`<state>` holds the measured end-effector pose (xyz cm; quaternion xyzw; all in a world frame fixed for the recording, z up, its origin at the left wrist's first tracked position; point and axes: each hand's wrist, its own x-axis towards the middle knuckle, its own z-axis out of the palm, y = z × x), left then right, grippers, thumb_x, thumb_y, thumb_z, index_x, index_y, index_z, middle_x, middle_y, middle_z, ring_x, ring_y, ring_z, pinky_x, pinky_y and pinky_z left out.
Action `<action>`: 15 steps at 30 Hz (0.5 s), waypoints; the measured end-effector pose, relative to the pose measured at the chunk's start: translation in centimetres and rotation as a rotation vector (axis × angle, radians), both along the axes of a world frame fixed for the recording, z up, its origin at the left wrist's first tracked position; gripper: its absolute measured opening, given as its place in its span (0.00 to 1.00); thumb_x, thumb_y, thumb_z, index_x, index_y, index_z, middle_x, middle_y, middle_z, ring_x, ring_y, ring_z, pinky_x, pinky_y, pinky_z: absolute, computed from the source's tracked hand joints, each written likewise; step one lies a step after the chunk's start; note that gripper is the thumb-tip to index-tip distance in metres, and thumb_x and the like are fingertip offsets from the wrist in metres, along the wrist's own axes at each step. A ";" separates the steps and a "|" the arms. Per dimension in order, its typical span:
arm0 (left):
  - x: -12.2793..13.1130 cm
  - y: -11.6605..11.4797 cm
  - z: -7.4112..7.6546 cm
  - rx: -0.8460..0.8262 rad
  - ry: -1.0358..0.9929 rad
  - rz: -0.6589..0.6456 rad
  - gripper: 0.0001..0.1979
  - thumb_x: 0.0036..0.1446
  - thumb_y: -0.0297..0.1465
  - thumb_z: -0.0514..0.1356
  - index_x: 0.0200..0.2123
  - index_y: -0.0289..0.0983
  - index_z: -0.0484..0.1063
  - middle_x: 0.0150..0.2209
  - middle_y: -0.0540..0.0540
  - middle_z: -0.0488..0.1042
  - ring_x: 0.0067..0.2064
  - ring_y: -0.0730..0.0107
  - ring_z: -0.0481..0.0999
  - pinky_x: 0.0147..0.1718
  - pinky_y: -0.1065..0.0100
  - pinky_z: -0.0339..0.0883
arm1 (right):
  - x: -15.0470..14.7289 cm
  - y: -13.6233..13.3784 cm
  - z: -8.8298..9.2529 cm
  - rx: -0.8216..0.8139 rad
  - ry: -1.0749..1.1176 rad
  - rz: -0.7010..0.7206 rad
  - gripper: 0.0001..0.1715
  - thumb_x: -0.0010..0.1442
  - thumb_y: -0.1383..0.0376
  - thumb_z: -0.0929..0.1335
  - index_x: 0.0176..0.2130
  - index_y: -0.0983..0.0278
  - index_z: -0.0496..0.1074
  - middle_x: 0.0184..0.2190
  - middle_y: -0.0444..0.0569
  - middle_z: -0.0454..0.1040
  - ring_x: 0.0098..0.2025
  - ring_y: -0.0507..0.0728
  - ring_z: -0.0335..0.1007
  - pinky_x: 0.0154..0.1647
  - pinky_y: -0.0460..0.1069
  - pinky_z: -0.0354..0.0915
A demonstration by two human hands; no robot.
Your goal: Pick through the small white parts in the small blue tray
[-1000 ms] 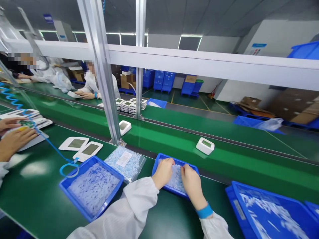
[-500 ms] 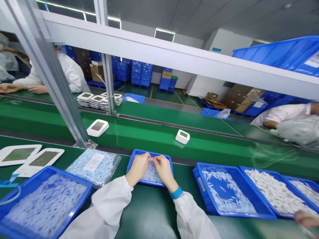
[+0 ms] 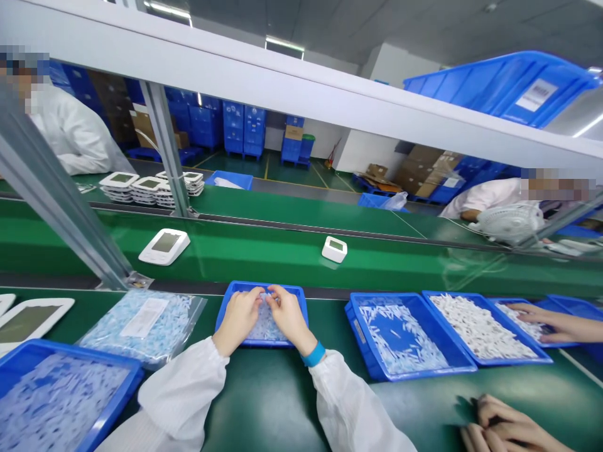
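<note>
With the tray [image 3: 268, 343] beneath them, the left hand [image 3: 239, 318] and right hand [image 3: 289, 316] have parted slightly, fingers curled, any pinch impossible to tell, so joint handling seems eased.

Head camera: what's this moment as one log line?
Left hand: over small blue tray; right hand: over same tray; both grips: unclear; plastic bag: left of tray

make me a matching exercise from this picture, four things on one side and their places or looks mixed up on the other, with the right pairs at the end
Things
1. wristband
2. plastic bag
3. left hand
4. stacked white cases

Places or looks
A. beyond the green belt
B. around the wrist of the right hand
C. bearing a white label
D. over the small blue tray

Pairs: 1-B, 2-C, 3-D, 4-A
</note>
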<state>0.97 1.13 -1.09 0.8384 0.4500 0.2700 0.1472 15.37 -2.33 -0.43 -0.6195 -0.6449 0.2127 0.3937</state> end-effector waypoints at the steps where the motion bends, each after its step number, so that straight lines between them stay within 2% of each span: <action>1: 0.0 0.0 0.2 -0.002 0.012 0.009 0.13 0.59 0.24 0.50 0.44 0.38 0.71 0.36 0.45 0.79 0.38 0.64 0.77 0.40 0.65 0.64 | 0.0 0.0 0.0 -0.003 0.011 -0.010 0.14 0.60 0.67 0.64 0.46 0.64 0.71 0.34 0.49 0.77 0.34 0.55 0.72 0.38 0.49 0.65; 4: 0.0 -0.3 0.8 -0.011 0.037 0.024 0.12 0.58 0.25 0.50 0.37 0.37 0.73 0.34 0.45 0.79 0.36 0.64 0.77 0.38 0.65 0.63 | -0.1 0.1 0.0 0.017 0.002 0.004 0.09 0.59 0.67 0.64 0.40 0.64 0.72 0.34 0.48 0.77 0.35 0.55 0.73 0.38 0.48 0.65; 7: 0.1 -0.6 1.3 -0.010 0.040 0.049 0.11 0.57 0.25 0.52 0.36 0.38 0.74 0.33 0.45 0.78 0.36 0.64 0.76 0.39 0.65 0.62 | -0.2 0.3 0.1 0.033 -0.065 0.021 0.10 0.59 0.67 0.64 0.37 0.65 0.74 0.35 0.50 0.77 0.37 0.56 0.73 0.41 0.49 0.65; 11: 0.0 -0.6 1.5 -0.005 0.055 0.084 0.09 0.56 0.26 0.54 0.36 0.38 0.75 0.35 0.45 0.78 0.40 0.63 0.74 0.41 0.63 0.62 | -0.2 0.6 0.1 0.053 -0.107 0.059 0.15 0.60 0.68 0.61 0.40 0.67 0.75 0.39 0.54 0.77 0.42 0.57 0.72 0.44 0.50 0.65; 15: -0.3 -0.5 1.3 -0.001 0.050 0.069 0.09 0.56 0.26 0.54 0.37 0.38 0.74 0.37 0.45 0.77 0.43 0.62 0.72 0.43 0.63 0.61 | -0.1 1.0 -0.3 0.035 -0.084 0.069 0.17 0.61 0.64 0.60 0.41 0.66 0.76 0.41 0.54 0.77 0.43 0.59 0.72 0.47 0.52 0.65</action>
